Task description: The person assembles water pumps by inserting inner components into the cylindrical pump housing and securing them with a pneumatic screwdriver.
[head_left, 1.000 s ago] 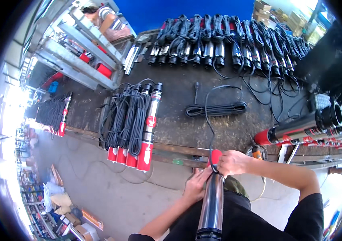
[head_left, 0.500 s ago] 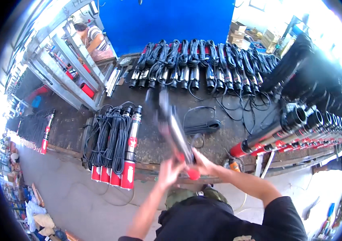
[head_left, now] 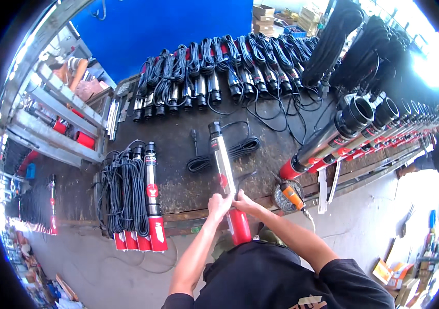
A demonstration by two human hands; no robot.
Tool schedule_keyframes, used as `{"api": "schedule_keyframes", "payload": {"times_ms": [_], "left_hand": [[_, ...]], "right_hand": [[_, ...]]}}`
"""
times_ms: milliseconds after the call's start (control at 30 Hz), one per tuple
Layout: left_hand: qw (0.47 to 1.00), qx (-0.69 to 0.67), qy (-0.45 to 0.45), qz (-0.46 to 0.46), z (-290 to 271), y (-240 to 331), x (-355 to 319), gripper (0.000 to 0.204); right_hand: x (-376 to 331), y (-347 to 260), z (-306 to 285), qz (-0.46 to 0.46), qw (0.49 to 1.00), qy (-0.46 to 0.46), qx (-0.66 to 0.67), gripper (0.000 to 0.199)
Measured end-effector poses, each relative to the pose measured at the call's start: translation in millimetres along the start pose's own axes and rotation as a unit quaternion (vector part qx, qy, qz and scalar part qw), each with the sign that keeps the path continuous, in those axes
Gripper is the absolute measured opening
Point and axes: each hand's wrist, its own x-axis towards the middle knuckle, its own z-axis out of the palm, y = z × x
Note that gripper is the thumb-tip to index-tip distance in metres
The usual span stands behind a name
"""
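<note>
My left hand (head_left: pixel 219 207) and my right hand (head_left: pixel 246 203) are closed around a submersible pump (head_left: pixel 223 159), a steel tube with a black top end and a red lower end. It points away from me over the bench, its red end reaching past the front edge toward my body. Just behind the pump lies a coiled black cable (head_left: pixel 240 148) with a plug beside it. Left of my hands, several similar pumps (head_left: pixel 151 190) sit side by side with black cables bundled over them.
A long row of cabled pumps (head_left: pixel 214 85) runs along the back of the bench (head_left: pixel 178 190). At right, upright steel tubes with red bases (head_left: pixel 327 139) stand near an orange power tool (head_left: pixel 292 198). A metal frame (head_left: pixel 59 108) rises at left; another person (head_left: pixel 75 77) is beyond it.
The pump was blurred with motion and now appears steady, with more of its red end extending toward my body. My view has shifted to the right.
</note>
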Motion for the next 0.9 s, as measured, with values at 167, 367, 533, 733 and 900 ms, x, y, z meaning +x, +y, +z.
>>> {"api": "schedule_keyframes", "payload": {"times_ms": [167, 367, 533, 733, 900], "left_hand": [[0.997, 0.016, 0.034, 0.062, 8.5, -21.7, 20.5, 0.042], [0.971, -0.155, 0.078, 0.164, 12.8, -32.9, -9.5, 0.027], [0.965, -0.135, 0.167, 0.154, 39.6, -20.8, -25.3, 0.024], [0.922, 0.156, 0.251, 0.249, 60.7, -2.4, -61.5, 0.089], [0.859, 0.435, 0.170, 0.208, 58.8, 13.9, -57.5, 0.079]], "right_hand": [[-3.7, -22.0, -12.7, 0.072, 0.989, -0.062, -0.109, 0.079], [-21.4, -53.4, -54.6, 0.124, 0.975, -0.147, 0.113, 0.066], [1.1, -17.9, -38.0, 0.017, 0.995, -0.044, -0.093, 0.074], [7.4, -17.7, -33.7, 0.020, 0.987, -0.013, -0.162, 0.059], [6.2, -16.5, -56.8, 0.084, 0.984, -0.111, 0.115, 0.056]]}}
